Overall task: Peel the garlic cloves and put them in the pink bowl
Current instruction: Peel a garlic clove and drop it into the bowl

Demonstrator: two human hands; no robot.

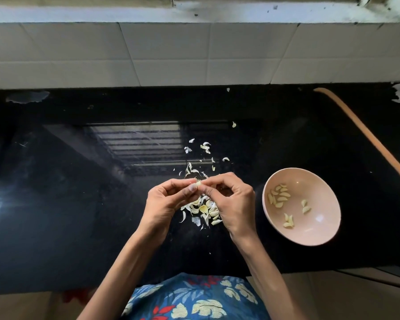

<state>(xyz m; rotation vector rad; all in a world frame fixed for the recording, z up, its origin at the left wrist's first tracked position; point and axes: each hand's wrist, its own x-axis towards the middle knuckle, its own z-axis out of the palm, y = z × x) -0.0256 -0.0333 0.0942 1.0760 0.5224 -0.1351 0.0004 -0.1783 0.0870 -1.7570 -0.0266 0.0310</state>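
Both hands meet over the middle of the black counter and pinch one small garlic clove [198, 183] between their fingertips. My left hand [165, 202] holds it from the left, and my right hand [229, 199] pinches it from the right. Below the hands lies a heap of garlic cloves and papery skins [204, 210]. The pink bowl [319, 232] stands to the right of my right hand, with several peeled cloves [278, 197] inside.
Loose skins [206, 146] are scattered on the black counter [79, 204] beyond the hands. A white tiled wall [171, 54] runs along the back. An orange curved strip [367, 137] crosses the far right. The counter's front edge lies near my body.
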